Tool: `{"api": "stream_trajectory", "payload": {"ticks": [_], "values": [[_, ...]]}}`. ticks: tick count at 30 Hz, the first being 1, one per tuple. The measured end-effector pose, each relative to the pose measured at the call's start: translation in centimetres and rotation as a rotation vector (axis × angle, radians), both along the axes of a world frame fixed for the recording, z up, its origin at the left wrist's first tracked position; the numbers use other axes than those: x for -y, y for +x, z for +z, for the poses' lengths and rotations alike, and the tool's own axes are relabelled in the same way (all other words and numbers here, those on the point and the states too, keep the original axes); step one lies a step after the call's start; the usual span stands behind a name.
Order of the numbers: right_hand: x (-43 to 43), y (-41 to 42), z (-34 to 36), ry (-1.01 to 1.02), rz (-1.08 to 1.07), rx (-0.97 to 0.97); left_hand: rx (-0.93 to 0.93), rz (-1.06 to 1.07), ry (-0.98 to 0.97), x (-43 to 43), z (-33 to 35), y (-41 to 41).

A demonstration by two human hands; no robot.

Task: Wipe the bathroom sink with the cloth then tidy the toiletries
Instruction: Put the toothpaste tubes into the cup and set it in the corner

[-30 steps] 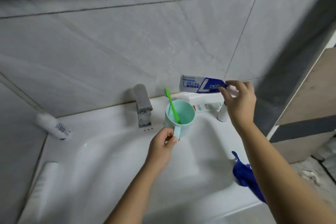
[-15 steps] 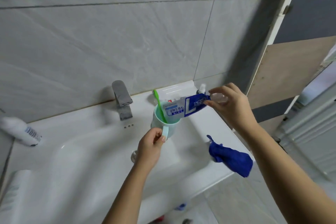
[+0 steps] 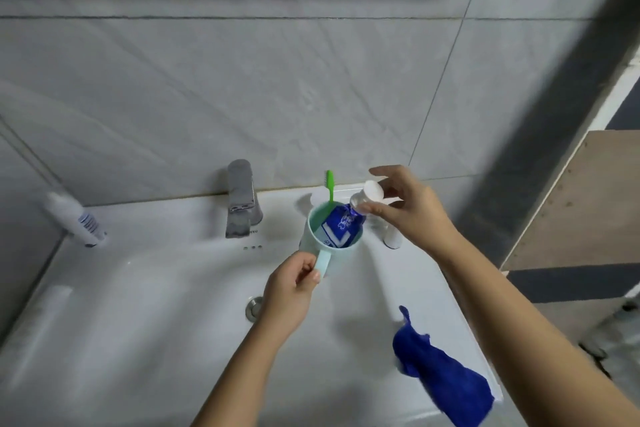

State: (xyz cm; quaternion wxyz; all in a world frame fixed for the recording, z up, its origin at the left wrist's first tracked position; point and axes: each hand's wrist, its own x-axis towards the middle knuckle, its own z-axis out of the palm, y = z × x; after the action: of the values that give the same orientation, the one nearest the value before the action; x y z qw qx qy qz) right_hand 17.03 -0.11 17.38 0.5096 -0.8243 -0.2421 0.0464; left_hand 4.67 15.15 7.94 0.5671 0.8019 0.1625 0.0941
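Since the earlier frame the toothpaste tube (image 3: 341, 227) has swung from lying across the mug's mouth to standing steeply inside it, crimped end down in the mug and white cap up, its long axis leaning toward the right hand. Thumb and fingertips (image 3: 367, 208) of the right hand (image 3: 410, 208) pinch the tube just below the cap, while the index finger is lifted and spread clear. The left hand (image 3: 291, 291) is curled tight around the handle of the mint-green mug (image 3: 313, 239), holding it over the back of the white sink (image 3: 156, 305), just right of the chrome faucet (image 3: 240, 198). A green toothbrush (image 3: 330, 184) stands upright against the mug's far rim. The blue cloth (image 3: 443, 371) lies crumpled on the sink's right edge, well apart from both hands. A white bottle (image 3: 74, 218) lies on its side at the far left corner.
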Motion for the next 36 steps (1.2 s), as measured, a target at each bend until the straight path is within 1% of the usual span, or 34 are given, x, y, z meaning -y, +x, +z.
{"api": "stream_trajectory", "payload": {"ticks": [2, 5, 7, 10, 13, 17, 21, 24, 26, 29, 32, 34, 36], "values": [[0.3, 2.0, -0.2, 0.090, 0.093, -0.045, -0.008, 0.075, -0.023, 0.7, 0.2, 0.9], [1.3, 4.9, -0.7, 0.153, 0.203, -0.059, 0.010, 0.194, -0.082, 1.8, 1.0, 2.2], [2.7, 7.1, -1.3, 0.196, 0.198, -0.045, 0.013, 0.267, -0.119, 2.5, 1.5, 3.2], [5.1, 11.0, -2.9, 0.227, 0.121, -0.085, -0.018, 0.351, -0.138, 3.2, 1.6, 4.8], [7.2, 15.1, -6.0, 0.154, 0.081, -0.112, -0.070, 0.390, -0.087, 3.8, 1.6, 6.4], [8.9, 19.5, -11.6, 0.023, 0.061, -0.179, -0.002, 0.402, -0.093, 5.1, 1.9, 8.7], [9.2, 21.6, -16.8, -0.091, 0.146, -0.249, -0.004, 0.396, -0.017, 5.7, 1.9, 10.4], [8.7, 22.2, -19.4, -0.118, 0.173, -0.297, -0.008, 0.401, 0.014, 6.0, 1.9, 11.2], [8.5, 22.3, -20.3, -0.160, 0.189, -0.303, -0.010, 0.397, 0.020, 6.2, 1.8, 11.4], [8.8, 22.3, -21.1, -0.231, 0.230, -0.234, -0.017, 0.408, 0.003, 6.3, 1.9, 11.7], [8.9, 22.1, -21.2, -0.259, 0.233, -0.183, -0.019, 0.412, -0.028, 6.5, 1.8, 11.7], [8.9, 22.0, -21.2, -0.259, 0.220, -0.207, -0.027, 0.416, -0.042, 6.6, 1.8, 11.7], [9.0, 21.8, -21.0, -0.219, 0.181, -0.270, -0.031, 0.426, -0.047, 6.7, 1.8, 11.6]]}}
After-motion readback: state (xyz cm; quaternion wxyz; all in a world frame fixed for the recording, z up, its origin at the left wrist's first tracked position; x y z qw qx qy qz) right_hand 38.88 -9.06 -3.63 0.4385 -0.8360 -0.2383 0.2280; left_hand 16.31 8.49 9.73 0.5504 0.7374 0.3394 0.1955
